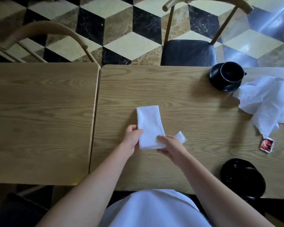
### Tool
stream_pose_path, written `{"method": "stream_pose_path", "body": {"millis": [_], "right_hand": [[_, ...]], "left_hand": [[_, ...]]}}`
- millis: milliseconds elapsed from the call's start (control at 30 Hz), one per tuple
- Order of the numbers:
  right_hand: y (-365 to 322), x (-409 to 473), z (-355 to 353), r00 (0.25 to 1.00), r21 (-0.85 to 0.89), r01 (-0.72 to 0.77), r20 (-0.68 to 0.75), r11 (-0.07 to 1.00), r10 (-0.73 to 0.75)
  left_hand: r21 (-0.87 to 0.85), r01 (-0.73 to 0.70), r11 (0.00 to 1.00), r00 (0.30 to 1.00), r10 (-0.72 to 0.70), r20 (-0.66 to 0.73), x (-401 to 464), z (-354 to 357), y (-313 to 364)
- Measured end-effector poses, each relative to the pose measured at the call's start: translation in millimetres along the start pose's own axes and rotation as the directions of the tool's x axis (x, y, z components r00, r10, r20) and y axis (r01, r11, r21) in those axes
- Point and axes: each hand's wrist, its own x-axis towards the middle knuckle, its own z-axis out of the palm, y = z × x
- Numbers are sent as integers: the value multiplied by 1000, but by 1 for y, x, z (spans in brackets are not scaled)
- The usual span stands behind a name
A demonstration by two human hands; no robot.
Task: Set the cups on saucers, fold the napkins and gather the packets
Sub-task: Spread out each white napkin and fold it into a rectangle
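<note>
Folding is in hand: left hand (131, 139) and right hand (170, 145) pinch the white napkin (150, 126); next, fold its near end over.

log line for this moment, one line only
step: folding napkin | left hand and right hand: holding folded napkin | cup: on saucer | loose napkins: unfolded

cup (231, 74) on saucer (220, 84), napkin (148, 126) left
</note>
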Motion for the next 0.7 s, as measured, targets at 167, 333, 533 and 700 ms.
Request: {"method": "stream_pose_path", "body": {"millis": [167, 333, 533, 700], "right_hand": [[38, -2, 4, 992, 88, -130, 17, 988, 129], [37, 1, 0, 988, -323, 100, -81, 941, -133], [21, 25, -8, 997, -239, -7, 70, 971, 25], [1, 33, -20, 958, 172, -150, 269, 974, 100]], "left_hand": [[261, -55, 964, 998, 59, -9, -11, -16, -31], [161, -45, 986, 987, 20, 156, -11, -20, -38], [-40, 194, 980, 972, -187, 142, -6, -8, -28], [-305, 311, 900, 943, -253, 215, -2, -9, -2]]}}
